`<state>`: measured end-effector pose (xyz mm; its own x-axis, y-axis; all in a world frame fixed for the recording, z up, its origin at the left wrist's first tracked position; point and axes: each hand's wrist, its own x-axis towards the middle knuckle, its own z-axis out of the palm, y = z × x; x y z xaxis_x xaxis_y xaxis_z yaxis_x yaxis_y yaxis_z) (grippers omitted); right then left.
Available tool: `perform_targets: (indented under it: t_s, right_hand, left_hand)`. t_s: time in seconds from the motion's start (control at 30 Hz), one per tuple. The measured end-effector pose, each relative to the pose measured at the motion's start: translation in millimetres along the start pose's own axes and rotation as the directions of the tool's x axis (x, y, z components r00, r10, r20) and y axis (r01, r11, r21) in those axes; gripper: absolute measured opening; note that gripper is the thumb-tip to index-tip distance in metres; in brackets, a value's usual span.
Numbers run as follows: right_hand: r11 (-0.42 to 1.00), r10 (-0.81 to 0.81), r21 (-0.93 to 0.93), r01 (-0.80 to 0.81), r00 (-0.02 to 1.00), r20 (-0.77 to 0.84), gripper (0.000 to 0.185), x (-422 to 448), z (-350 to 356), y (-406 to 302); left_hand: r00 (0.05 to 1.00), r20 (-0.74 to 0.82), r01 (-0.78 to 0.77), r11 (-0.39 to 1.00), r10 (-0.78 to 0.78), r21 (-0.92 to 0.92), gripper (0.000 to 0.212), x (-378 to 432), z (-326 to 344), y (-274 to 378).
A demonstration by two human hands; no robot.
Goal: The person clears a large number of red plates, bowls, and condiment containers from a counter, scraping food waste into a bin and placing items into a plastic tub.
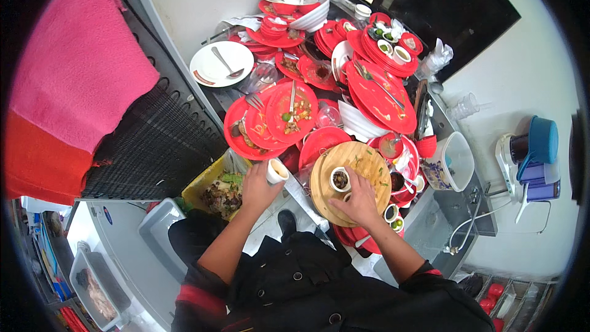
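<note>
My left hand (pixel 261 187) holds a small white cup (pixel 277 171) with pale yellowish contents, beside the red plates. On a stack of round wooden boards (pixel 368 159), my right hand (pixel 358 198) has its thumb and fingers around a small white cup (pixel 340 179) with dark bits inside. Another small cup is partly hidden under that hand. Red plates with food scraps, a fork and a knife (pixel 295 110) lie beyond my left hand. Two small cups, one with dark liquid (pixel 391 212) and one with green citrus pieces (pixel 397 224), sit right of the boards.
A yellow bin (pixel 198 186) of food scraps stands below my left hand. Stacked red plates (pixel 382 97) and white bowls crowd the counter. At right are a steel sink (pixel 428 221) and a clear plastic tub (pixel 458 161). A white plate with a spoon (pixel 221 63) lies at the back left.
</note>
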<state>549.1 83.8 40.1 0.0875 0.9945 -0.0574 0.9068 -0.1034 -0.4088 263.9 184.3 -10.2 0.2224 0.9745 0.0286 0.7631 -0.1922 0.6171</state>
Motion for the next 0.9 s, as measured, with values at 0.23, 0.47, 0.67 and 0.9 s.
perform_targets:
  t_s: [0.23,0.47,0.67,0.9]
  right_hand:
    - [0.981,0.030,0.193,-0.017,0.998,-0.062,0.088,21,13,8]
    - [0.882,-0.333,0.341,0.326,0.942,-0.039,0.078,63,5,-69]
    - [0.887,-0.454,0.142,0.439,0.779,0.432,0.093,118,77,-197]
    - [0.649,-0.223,-0.329,0.686,0.585,0.779,0.096,159,208,-318]
  left_hand:
    - [0.997,-0.080,-0.011,0.982,-0.004,-0.188,0.067,-10,-11,-12]
    - [0.888,-0.303,0.260,0.922,-0.345,-0.288,0.055,-96,-79,-90]
    - [0.602,-0.494,0.528,0.777,-0.627,-0.343,0.053,-191,-142,-187]
    - [0.305,-0.434,0.807,0.472,-0.847,-0.354,0.057,-282,-143,-288]
